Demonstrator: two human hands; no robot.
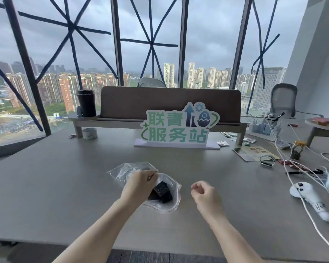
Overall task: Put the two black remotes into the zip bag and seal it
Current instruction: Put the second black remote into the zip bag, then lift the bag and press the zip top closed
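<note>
Remotes point(162, 192) in bag point(171, 205), on table point(65, 177)

Left hand point(139, 184) pinching; right hand point(205, 194) loosely curled, empty.

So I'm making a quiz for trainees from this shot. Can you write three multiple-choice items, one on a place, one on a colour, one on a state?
1. Where are the remotes?
A. inside the zip bag
B. beside the sign
C. on the shelf

2. What colour is the controller at the right?
A. red
B. white
C. green

3. What is the right hand doing?
A. holding a remote
B. pressing the bag
C. hanging empty above the desk

Answers: 1 A, dark shapes show through clear plastic. 2 B, its body is white. 3 C, its fingers curl on nothing; only the left hand touches the bag.
</note>
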